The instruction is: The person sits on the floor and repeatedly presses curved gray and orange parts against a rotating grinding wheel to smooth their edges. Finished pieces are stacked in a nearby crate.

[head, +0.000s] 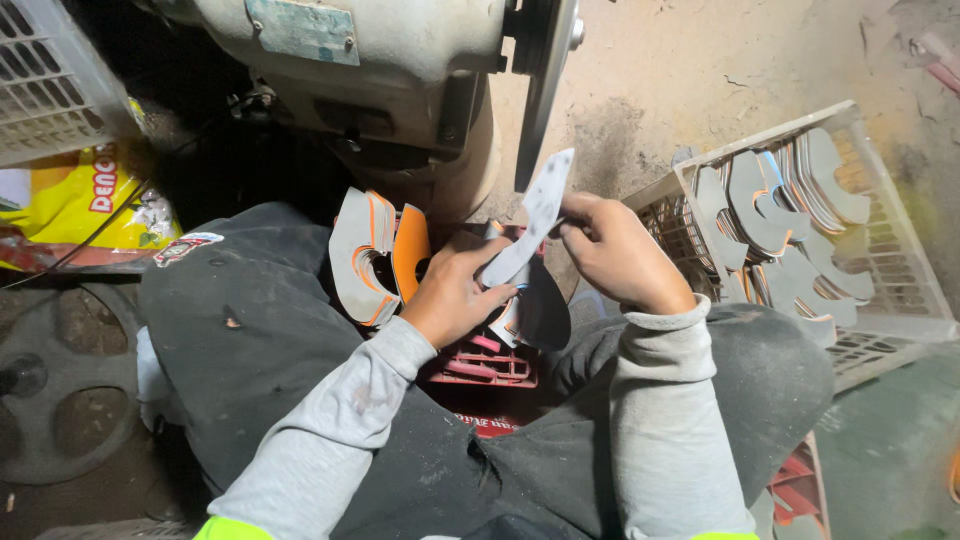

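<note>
Both hands hold one flat grey sole-shaped cutout (530, 225) up in front of the grinding wheel (545, 90) of a bench grinder motor (370, 60). The left hand (455, 295) grips the piece's lower end, its fingers (500, 297) curled shut around it, while the right hand (615, 255) pinches the piece higher up along its edge, thumb and fingertips pressed together on it. The cutout stands tilted, its upper tip just beside the wheel's rim; whether it touches the wheel cannot be told. Below the hands, between the person's knees, a red plastic crate (480, 365) sits on the lap, holding more pieces: a stack of curved grey cutouts with orange edges (365, 255) stands upright just left of the left hand. To the right, well apart from the hands, a white plastic basket (880, 250) leans against the wall and carries many similar grey cutouts (790, 215) laid in overlapping rows. The person wears grey sleeves and dark dusty trousers (260, 330). At the far left lie a yellow bag (70, 205) and the corner of another white basket (50, 80).
</note>
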